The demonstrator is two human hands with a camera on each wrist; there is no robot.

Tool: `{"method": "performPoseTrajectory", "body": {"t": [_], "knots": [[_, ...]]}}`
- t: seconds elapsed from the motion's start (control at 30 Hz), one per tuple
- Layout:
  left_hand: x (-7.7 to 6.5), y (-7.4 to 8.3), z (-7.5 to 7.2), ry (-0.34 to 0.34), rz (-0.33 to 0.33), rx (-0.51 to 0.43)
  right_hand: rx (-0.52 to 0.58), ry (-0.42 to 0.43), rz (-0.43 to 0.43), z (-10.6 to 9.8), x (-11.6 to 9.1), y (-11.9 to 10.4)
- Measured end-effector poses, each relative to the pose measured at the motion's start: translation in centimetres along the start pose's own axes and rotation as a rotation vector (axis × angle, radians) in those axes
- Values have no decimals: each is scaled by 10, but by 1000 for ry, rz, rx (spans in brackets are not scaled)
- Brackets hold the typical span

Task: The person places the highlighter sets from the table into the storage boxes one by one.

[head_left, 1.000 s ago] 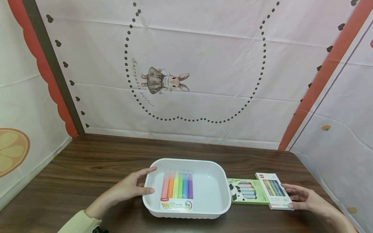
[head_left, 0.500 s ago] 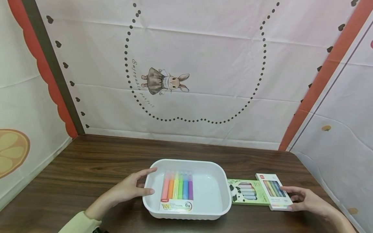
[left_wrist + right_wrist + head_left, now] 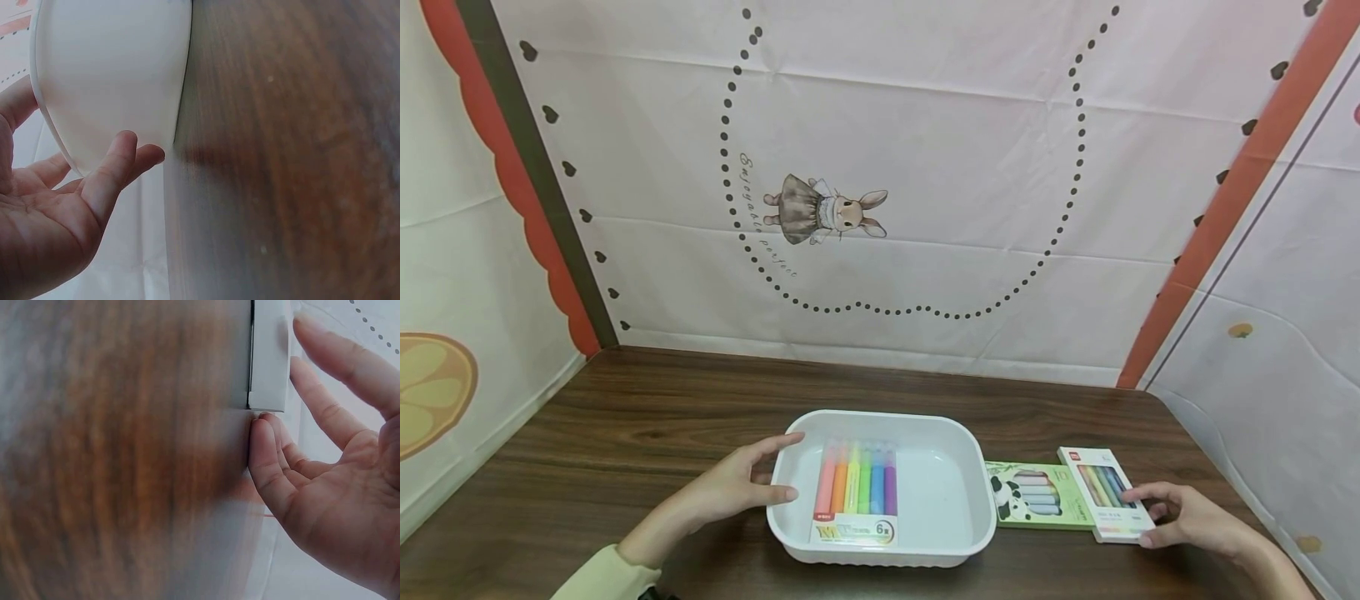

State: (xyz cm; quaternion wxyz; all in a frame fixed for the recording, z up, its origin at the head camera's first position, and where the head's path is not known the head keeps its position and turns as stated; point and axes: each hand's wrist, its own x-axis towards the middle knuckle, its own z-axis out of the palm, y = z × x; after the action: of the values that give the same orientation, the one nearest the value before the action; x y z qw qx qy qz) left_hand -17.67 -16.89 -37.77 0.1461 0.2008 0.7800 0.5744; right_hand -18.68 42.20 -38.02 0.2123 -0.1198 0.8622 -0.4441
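Observation:
A white plastic basin (image 3: 936,492) stands on the table with a clear pack of rainbow highlighters (image 3: 856,492) lying inside. My left hand (image 3: 730,485) holds the basin's left end: thumb and index finger reach over the rim, while the other fingers sit against the outer wall in the left wrist view. Right of the basin lies a green panda-print box (image 3: 1037,494). A white box with a window showing coloured sticks (image 3: 1108,493) overlaps its right end. My right hand (image 3: 1198,517) is at the white box's right edge, index fingertip over it, thumb at its near corner, fingers loosely spread.
The dark wood-grain table (image 3: 692,400) runs back to a pink printed cloth wall (image 3: 925,208) with a rabbit picture. More cloth hangs at the left and right sides. The green box sits right against the basin's right end.
My right hand has shifted slightly, its index finger sliding over the white box and then back toward the edge, its thumb drawing off the corner. The left hand and basin stay put.

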Motion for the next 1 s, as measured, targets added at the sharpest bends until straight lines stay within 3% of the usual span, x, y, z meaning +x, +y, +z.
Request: {"method": "performPoseTrajectory", "body": {"t": [0.43,0.73,1.0], "knots": [[0,-1,-1,3,-8,2,-40,1,-107,1,0,3],[0,-2,-1,1,-4,-1,-172,54,-19,4,2,-4],[-1,-1,-1,-2,-9,-14,-195,68,2,6,3,-7]]}}
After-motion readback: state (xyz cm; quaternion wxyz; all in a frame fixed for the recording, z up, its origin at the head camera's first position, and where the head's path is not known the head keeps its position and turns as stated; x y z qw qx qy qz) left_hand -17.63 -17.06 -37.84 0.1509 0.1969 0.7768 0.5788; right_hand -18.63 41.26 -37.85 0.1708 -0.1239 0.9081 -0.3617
